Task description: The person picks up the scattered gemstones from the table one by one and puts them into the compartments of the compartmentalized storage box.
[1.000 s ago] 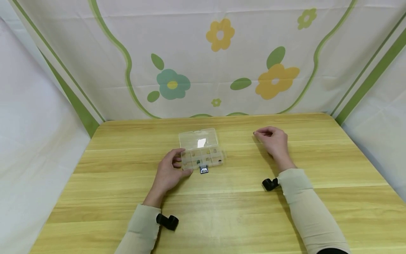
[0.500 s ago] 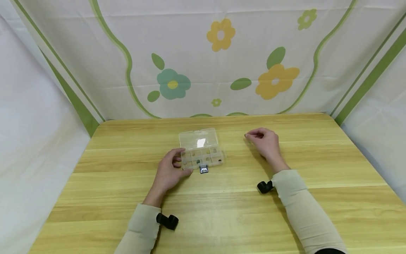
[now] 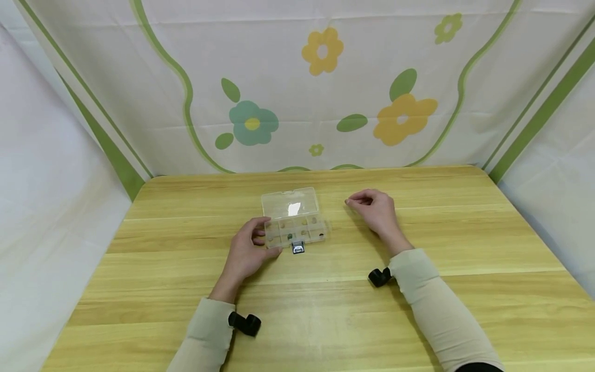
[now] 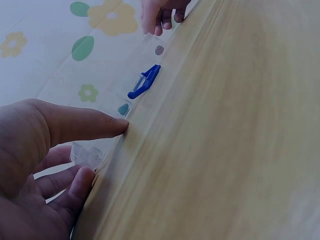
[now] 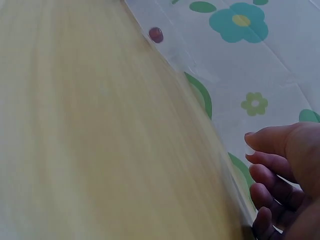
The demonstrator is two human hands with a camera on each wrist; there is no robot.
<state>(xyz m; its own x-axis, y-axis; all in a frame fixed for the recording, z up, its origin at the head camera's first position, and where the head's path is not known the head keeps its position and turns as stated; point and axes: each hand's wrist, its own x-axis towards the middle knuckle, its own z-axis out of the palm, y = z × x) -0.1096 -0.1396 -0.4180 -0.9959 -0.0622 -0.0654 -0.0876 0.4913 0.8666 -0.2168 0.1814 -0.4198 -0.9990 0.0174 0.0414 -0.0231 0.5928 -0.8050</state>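
Note:
A clear compartment box [image 3: 287, 239] stands on the table with its hinged lid [image 3: 290, 203] raised at the back. Small stones lie in its compartments, among them a green one [image 3: 290, 236] and a dark red one [image 5: 156, 35]. At the front edge, its blue latch [image 4: 145, 82] hangs unfastened. My left hand [image 3: 246, 251] grips the box's left end, thumb along the front and fingers round the side. To the right of the box, my right hand [image 3: 375, 209] is held with thumb and index finger together, pinching a tiny pale piece [image 5: 249, 150] whose kind I cannot tell.
The wooden table [image 3: 316, 320] has a light grain and reaches back to a white curtain [image 3: 288, 67] printed with flowers. White cloth also hangs at both sides. A black wrist mount [image 3: 245, 324] sits on the left sleeve and another black mount [image 3: 379, 277] on the right.
My right hand has moved left across the table toward the box, thumb and index finger staying together. The left hand and the box have stayed in place.

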